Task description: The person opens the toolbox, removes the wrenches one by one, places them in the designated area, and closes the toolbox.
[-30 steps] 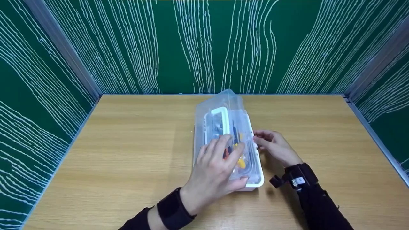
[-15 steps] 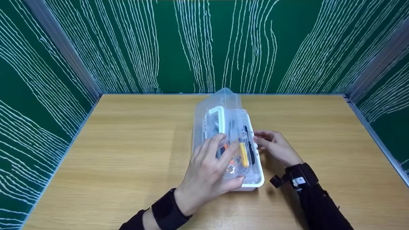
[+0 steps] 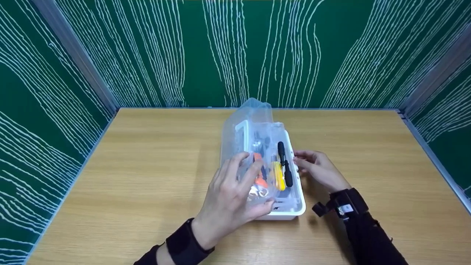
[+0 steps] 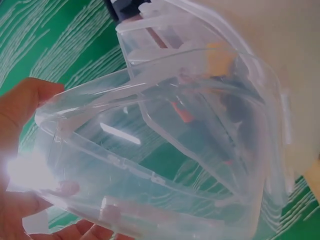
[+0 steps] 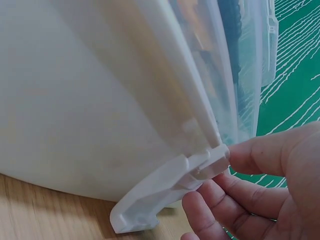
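Observation:
A white plastic toolbox (image 3: 302,206) stands on the table with its clear hinged lid (image 3: 254,108) tilted up toward the left. My left hand (image 3: 228,195) grips the lid's free edge; the left wrist view shows thumb and fingers on either side of the clear plastic (image 4: 130,150). At the box's right side, my right hand (image 3: 320,171) pinches the white latch (image 5: 155,197), which hangs swung outward. Inside lie two black-handled tools (image 3: 289,176), a yellow-handled tool (image 3: 279,176) and, seen through the lid, an orange item (image 3: 262,182). The lid and left hand partly hide the contents.
The box sits on a wooden table (image 3: 147,165). Green walls with white wavy lines (image 3: 228,51) enclose it at the back and both sides. A small camera on a black strap (image 3: 344,208) sits on the right wrist.
My left hand has moved left, swinging the lid farther up and over. The black-handled and yellow-handled tools are now uncovered. The right hand has stayed at the latch.

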A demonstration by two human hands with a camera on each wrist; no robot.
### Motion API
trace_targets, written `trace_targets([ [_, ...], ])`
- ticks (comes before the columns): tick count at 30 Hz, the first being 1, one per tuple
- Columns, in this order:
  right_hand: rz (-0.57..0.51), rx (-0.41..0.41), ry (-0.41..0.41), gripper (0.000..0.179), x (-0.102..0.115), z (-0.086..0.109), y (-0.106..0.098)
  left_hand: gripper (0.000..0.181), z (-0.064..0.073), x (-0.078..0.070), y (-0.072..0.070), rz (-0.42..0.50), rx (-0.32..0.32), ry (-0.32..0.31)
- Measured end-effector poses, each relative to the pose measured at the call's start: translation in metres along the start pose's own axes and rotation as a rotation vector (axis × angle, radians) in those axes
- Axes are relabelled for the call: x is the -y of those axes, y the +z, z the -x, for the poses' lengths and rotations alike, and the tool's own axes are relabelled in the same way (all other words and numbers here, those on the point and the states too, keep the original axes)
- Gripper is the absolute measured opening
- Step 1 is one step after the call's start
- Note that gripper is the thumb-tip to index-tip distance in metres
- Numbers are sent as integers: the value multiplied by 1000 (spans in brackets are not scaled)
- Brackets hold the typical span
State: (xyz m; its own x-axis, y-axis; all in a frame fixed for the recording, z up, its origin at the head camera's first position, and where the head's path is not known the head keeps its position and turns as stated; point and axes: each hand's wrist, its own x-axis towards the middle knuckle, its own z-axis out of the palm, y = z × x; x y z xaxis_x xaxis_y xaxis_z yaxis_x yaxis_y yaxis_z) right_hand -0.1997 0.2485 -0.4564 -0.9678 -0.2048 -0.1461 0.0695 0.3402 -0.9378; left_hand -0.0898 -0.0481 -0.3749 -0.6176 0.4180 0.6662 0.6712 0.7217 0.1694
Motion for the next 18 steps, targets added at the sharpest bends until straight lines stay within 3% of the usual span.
trace_targets([
  [13, 23, 0, 18, 56, 1, 1, 0, 84, 8, 7, -9, 23, 32, -74],
  [18, 26, -2, 19, 56, 1, 1, 0, 84, 10, 9, -11, 30, 18, -90],
])
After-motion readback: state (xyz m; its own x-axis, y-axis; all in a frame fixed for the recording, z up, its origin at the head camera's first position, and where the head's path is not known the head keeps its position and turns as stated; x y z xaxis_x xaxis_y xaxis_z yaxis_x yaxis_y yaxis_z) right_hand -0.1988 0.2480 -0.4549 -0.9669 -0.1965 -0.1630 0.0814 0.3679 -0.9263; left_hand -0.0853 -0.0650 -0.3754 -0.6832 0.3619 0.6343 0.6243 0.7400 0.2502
